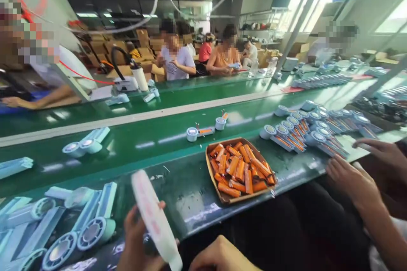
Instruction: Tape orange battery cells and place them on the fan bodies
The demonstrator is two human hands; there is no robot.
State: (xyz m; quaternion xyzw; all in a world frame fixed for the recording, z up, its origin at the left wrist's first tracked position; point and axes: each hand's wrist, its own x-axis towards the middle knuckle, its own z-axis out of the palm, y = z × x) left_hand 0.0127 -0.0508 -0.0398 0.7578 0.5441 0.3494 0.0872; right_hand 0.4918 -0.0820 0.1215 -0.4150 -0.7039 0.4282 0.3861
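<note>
My left hand [135, 237], near the bottom of the view, is closed round a white roll of tape [154, 216] with faint reddish print. The roll stands tilted on edge above the bench's front. My right hand [222, 254] is to the right of the roll at the bottom edge; its back shows, but its fingers are hidden. Left of the roll lie light-blue fan housings [95, 233] with round heads and long handles. Beyond my right hand, a cardboard tray [219, 192] is filled with orange-wrapped battery cells [240, 167].
Two small fan parts [192, 134] with orange cells rest on the green belt [152, 144]. More housings [84, 142] lie left. At right, rows of housings with orange cells [291, 133] are near a co-worker's hands [352, 178]. Several people sit across the line.
</note>
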